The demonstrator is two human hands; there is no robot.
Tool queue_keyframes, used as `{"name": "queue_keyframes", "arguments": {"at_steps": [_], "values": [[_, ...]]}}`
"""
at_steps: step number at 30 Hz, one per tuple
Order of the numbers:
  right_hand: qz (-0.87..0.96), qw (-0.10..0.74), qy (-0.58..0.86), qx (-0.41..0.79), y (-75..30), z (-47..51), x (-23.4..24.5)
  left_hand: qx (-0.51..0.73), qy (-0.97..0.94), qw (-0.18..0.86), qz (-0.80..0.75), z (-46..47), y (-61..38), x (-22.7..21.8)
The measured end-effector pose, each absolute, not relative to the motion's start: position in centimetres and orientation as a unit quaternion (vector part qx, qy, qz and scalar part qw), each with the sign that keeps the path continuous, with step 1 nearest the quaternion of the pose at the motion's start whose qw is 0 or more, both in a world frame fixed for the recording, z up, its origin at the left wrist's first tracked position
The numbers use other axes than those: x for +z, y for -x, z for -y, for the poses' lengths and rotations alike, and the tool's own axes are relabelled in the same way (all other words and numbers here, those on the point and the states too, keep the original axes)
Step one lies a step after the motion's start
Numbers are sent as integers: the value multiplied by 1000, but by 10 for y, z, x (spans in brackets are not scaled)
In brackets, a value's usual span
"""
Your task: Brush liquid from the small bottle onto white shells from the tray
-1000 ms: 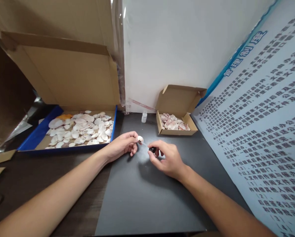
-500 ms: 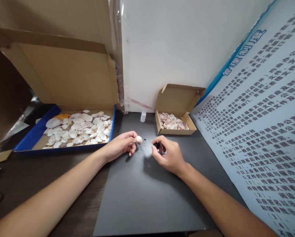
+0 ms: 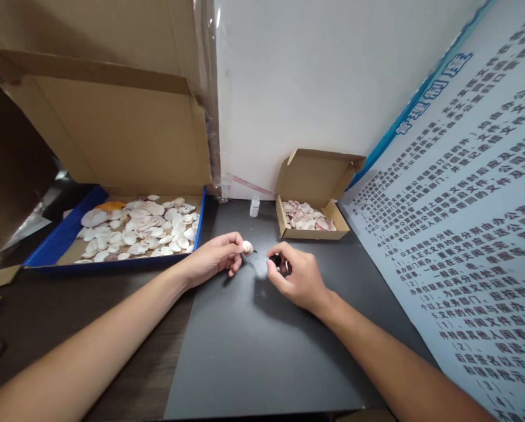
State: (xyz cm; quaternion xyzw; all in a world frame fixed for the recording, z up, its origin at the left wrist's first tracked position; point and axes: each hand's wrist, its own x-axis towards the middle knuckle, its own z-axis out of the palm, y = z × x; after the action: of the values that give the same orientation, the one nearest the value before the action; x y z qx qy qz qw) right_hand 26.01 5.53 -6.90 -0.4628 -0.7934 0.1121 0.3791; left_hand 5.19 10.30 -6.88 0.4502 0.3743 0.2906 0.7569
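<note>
A small pale seashell (image 3: 247,247) is pinched between the thumb and fingers of my left hand (image 3: 218,255), held above the dark grey mat. My right hand (image 3: 298,274) is closed on a black brush cap (image 3: 276,260), its fingers wrapped round the cap. The brush's dark tip (image 3: 254,251) is right beside the shell; whether they touch I cannot tell. Behind the hands a small clear bottle (image 3: 254,207) with a white label stands upright on the mat, with no cap visible on it.
To the left, a blue-edged cardboard box (image 3: 125,265) with its lid raised holds many white shells. A smaller open cardboard box (image 3: 317,234) with pinkish shells sits at the back right. A white wall panel (image 3: 332,76) rises behind, and a printed board (image 3: 473,193) slants along the right.
My right hand has moved slightly left, bringing the brush tip closer to the shell. My left hand is almost still, holding the shell.
</note>
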Motion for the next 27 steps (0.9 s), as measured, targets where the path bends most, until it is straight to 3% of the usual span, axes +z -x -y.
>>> {"name": "queue_keyframes", "arguments": {"at_steps": [27], "values": [[776,402,470,124,-262,-58,-68,274,-484,733,-392,-101,-54,-65]]}}
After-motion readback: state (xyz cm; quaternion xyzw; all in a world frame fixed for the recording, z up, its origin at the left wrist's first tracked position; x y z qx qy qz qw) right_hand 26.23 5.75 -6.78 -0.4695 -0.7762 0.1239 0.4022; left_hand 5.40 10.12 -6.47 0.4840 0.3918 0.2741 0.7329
